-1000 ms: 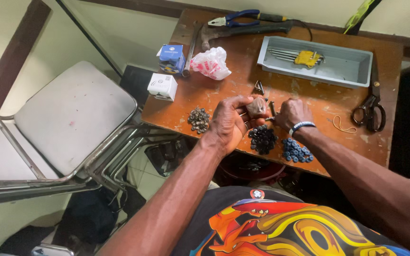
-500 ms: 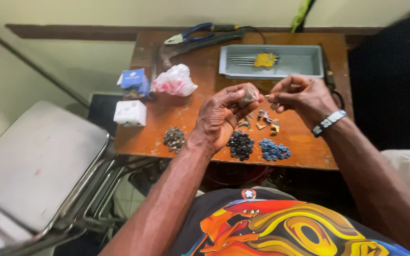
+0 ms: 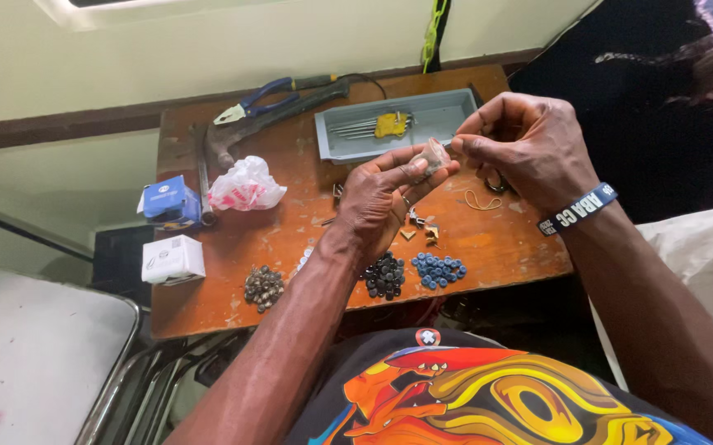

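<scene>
Small clear piece (image 3: 433, 155) now raised off bench (image 3: 504, 247), pinched by left hand (image 3: 385, 194); right hand (image 3: 529, 148) fingertips closed at its edge; bead piles (image 3: 410, 274) left below.

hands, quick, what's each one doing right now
Left hand: shut on small clear packet.
Right hand: fingertips pinched at the packet's edge.

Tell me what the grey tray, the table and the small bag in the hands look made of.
Grey tray: likely moulded plastic, matte, with rounded walls. Table: wood, worn brown top with scuffs and pale stains. Small bag, pinched by the left hand and right hand: thin clear plastic, seemingly.
</scene>
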